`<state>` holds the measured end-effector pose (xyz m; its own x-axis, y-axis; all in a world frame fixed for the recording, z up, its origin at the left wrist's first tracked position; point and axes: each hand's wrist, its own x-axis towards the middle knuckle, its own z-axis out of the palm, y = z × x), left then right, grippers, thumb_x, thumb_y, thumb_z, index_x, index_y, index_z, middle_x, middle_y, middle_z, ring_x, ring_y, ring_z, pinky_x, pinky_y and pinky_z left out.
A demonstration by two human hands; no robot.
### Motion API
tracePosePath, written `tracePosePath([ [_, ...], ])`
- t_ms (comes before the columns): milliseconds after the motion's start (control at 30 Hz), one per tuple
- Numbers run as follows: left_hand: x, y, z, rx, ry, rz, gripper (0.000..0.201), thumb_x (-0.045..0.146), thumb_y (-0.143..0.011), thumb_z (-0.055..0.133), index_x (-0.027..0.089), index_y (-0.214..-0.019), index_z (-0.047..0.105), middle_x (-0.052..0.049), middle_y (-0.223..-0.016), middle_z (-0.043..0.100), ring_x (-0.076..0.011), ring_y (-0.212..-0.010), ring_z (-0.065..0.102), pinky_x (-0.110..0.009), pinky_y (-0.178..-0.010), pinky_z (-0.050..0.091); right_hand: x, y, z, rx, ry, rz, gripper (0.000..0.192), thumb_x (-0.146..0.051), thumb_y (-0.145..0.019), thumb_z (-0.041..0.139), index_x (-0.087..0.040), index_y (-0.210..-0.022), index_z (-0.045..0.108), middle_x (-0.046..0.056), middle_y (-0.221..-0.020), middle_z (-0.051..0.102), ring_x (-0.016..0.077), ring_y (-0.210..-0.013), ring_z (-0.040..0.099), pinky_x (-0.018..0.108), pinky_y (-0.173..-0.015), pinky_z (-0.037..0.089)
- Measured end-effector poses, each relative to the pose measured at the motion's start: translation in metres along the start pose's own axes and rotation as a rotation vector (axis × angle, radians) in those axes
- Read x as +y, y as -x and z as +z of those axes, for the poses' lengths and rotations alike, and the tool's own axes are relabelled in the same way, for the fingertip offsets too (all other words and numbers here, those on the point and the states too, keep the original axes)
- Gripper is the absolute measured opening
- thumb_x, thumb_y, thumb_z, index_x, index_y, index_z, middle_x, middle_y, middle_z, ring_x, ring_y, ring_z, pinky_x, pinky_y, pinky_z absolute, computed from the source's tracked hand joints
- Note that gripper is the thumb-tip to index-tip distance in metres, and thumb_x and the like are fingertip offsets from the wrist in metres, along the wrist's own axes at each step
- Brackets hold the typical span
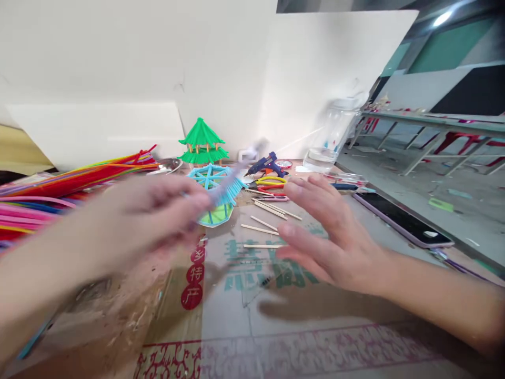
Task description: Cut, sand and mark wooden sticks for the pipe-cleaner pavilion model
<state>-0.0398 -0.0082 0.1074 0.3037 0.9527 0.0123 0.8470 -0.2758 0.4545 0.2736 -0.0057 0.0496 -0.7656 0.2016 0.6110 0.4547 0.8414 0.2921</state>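
Left hand, blurred, held above the left-centre of the table. Its grip is pinched on a light-blue fan piece made of thin rods; the fingertips close on the near end and the ribbed part juts out to the right and upward. The piece hangs in the air over a round blue frame and a small flat green-and-blue piece, both lying on the table; contact between the held piece and these cannot be told because of blur.

Right hand hovers to the right of the fan piece, palm turned left, fingers spread and holding nothing. A clear gap lies between the two hands.

Under that gap: loose wooden sticks scattered on printed cardboard that covers the table top. Near half of the cardboard carries only print and some debris at left.

Left edge: a thick bundle of coloured pipe cleaners. Back edge, against the white board: a green pagoda model, a blue glue gun, yellow-handled pliers, a clear jar. Right edge: a phone lying flat, close to the table's drop-off, just beyond the right hand.
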Motion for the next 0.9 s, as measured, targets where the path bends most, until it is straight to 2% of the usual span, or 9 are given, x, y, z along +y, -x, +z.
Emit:
tracePosePath([
  [67, 0.033, -0.002, 0.038, -0.299, 0.425, 0.102, 0.037, 0.051, -0.093, 0.045, 0.019, -0.088, 0.062, 0.005, -0.063, 0.062, -0.0058, -0.049, 0.048, -0.016, -0.045, 0.036, -0.007, -0.005, -0.005, -0.040, -0.028, -0.043, 0.055, -0.023, -0.094, 0.058, -0.025, -0.144, 0.036, 0.016, -0.153, 0.037, 0.0335, -0.149, 0.019, 0.065, -0.116, 0.018],
  [167, 0.060, -0.014, 0.075, -0.477, 0.637, 0.114, 0.033, 0.044, -0.094, 0.045, 0.019, -0.078, 0.058, 0.004, -0.062, 0.062, -0.0074, -0.046, 0.050, -0.017, -0.043, 0.039, -0.013, -0.007, -0.001, -0.148, -0.185, -0.011, 0.050, -0.015, -0.097, 0.043, -0.018, -0.147, 0.037, 0.017, -0.136, 0.054, 0.0295, -0.131, 0.046, 0.055, -0.107, 0.038],
  [267, 0.058, -0.024, 0.084, -0.336, 0.647, 0.112, 0.040, 0.046, -0.098, 0.035, 0.020, -0.080, 0.059, 0.002, -0.064, 0.061, -0.0105, -0.052, 0.055, -0.020, -0.048, 0.042, -0.004, -0.009, 0.000, -0.114, -0.487, 0.307, 0.034, -0.021, -0.100, 0.036, -0.018, -0.130, 0.053, 0.011, -0.105, 0.063, 0.0223, -0.099, 0.058, 0.040, -0.087, 0.050],
  [333, 0.049, -0.024, 0.085, -0.184, 0.429, 0.192, 0.037, 0.045, -0.098, 0.036, 0.021, -0.086, 0.063, 0.002, -0.070, 0.062, -0.0127, -0.062, 0.058, -0.023, -0.055, 0.044, 0.009, -0.014, -0.008, -0.019, -0.828, 0.620, 0.037, -0.041, -0.103, 0.029, -0.020, -0.093, 0.058, 0.005, -0.081, 0.056, 0.0188, -0.080, 0.056, 0.034, -0.074, 0.052],
  [400, 0.041, -0.021, 0.088, -0.150, 0.120, 0.351, 0.029, 0.038, -0.097, 0.043, 0.025, -0.089, 0.068, 0.000, -0.084, 0.066, -0.0153, -0.076, 0.061, -0.026, -0.066, 0.046, 0.022, -0.020, -0.018, 0.014, -1.185, 0.825, 0.059, -0.058, -0.100, 0.009, -0.023, -0.063, 0.039, 0.001, -0.062, 0.038, 0.0161, -0.059, 0.044, 0.032, -0.060, 0.049],
  [467, 0.036, -0.018, 0.094, -0.187, -0.117, 0.473, 0.023, 0.033, -0.095, 0.048, 0.030, -0.092, 0.071, -0.001, -0.097, 0.067, -0.0189, -0.087, 0.063, -0.031, -0.075, 0.048, 0.033, -0.025, -0.026, 0.027, -1.381, 0.887, 0.064, -0.067, -0.095, 0.001, -0.023, -0.055, 0.024, -0.001, -0.056, 0.025, 0.0152, -0.052, 0.033, 0.032, -0.056, 0.046],
  [567, 0.032, -0.015, 0.103, -0.218, -0.299, 0.486, 0.023, 0.035, -0.086, 0.062, 0.034, -0.106, 0.073, -0.005, -0.108, 0.068, -0.0251, -0.091, 0.064, -0.035, -0.072, 0.050, 0.041, -0.026, -0.032, 0.115, -1.369, 0.884, 0.065, -0.077, -0.091, 0.009, -0.024, -0.055, 0.022, -0.002, -0.055, 0.021, 0.0147, -0.050, 0.028, 0.034, -0.055, 0.045],
  [767, 0.020, -0.014, 0.100, -0.245, -0.283, 0.588, 0.073, 0.052, -0.068, 0.078, 0.035, -0.136, 0.059, -0.008, -0.103, 0.071, -0.0270, -0.087, 0.064, -0.034, -0.074, 0.053, 0.039, -0.027, -0.044, 0.103, -1.063, 0.830, 0.064, -0.075, -0.092, 0.014, -0.025, -0.067, 0.045, -0.002, -0.060, 0.028, 0.0161, -0.055, 0.038, 0.037, -0.058, 0.046],
  [900, 0.021, -0.011, 0.108, -0.199, -0.257, 0.595, 0.072, 0.053, -0.073, 0.074, 0.035, -0.139, 0.055, -0.008, -0.105, 0.070, -0.0266, -0.090, 0.063, -0.034, -0.078, 0.052, 0.036, -0.028, -0.049, 0.076, -0.955, 0.774, 0.065, -0.075, -0.093, 0.016, -0.026, -0.078, 0.055, -0.001, -0.062, 0.037, 0.0158, -0.057, 0.043, 0.035, -0.057, 0.046],
])
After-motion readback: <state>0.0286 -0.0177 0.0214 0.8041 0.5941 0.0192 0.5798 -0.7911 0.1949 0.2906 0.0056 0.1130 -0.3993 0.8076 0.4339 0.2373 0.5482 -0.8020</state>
